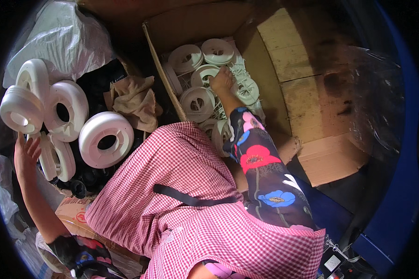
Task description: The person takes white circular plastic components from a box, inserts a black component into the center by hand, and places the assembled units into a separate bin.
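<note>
My right hand (222, 80) reaches into the cardboard box, its fingers curled over the edge of a white plastic ring (200, 74). Around it in the box lie several similar rings, among them one at the back (217, 50) and one nearer me (196, 104). A smaller white spoked wheel (247, 90) sits just right of that hand. On the left, my left hand (28, 152) is raised with its fingers apart, beside a pile of white rings. Closest to its fingertips are an upper ring (18, 106) and a lower, edge-on ring (66, 160). Nothing shows in its palm.
The open cardboard box (160, 60) stands ahead, its flap (333, 158) folded out right. Left of it are a brown cloth (135, 100), a white plastic sack (63, 39) and small black round parts (78, 188). A red checked apron (172, 167) covers my lap.
</note>
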